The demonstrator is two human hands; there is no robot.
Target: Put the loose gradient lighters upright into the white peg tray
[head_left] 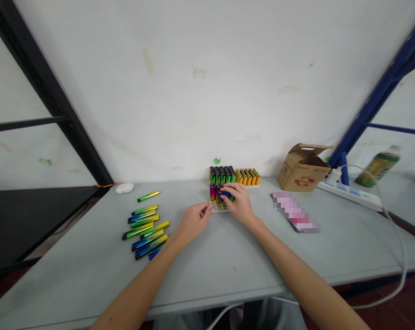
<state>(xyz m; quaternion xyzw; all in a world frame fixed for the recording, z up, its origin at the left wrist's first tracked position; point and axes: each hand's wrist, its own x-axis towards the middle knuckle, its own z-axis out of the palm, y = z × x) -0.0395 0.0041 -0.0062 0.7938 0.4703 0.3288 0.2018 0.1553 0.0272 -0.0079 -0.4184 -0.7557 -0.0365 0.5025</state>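
Observation:
A white rack with holes (221,210) stands near the table's middle, its back rows filled with upright purple and blue tubes (213,192). Bent over those tubes from the right, my right hand (240,202) has its fingertips closed at a dark blue tube (221,194), partly covering it. My left hand (194,222) is at the rack's front left corner, thumb and forefinger pinched together there; whether they hold the rim or something small cannot be made out. On the left lie several loose tubes (147,227), shading from yellow to green or blue, with black ends.
Behind the rack stand black-topped green tubes (222,174) and a block of orange cylinders (248,177). To the right are a phone (294,211), an opened cardboard box (301,172), a power strip (351,195) and a bottle (378,166). A white case (124,188) lies back left.

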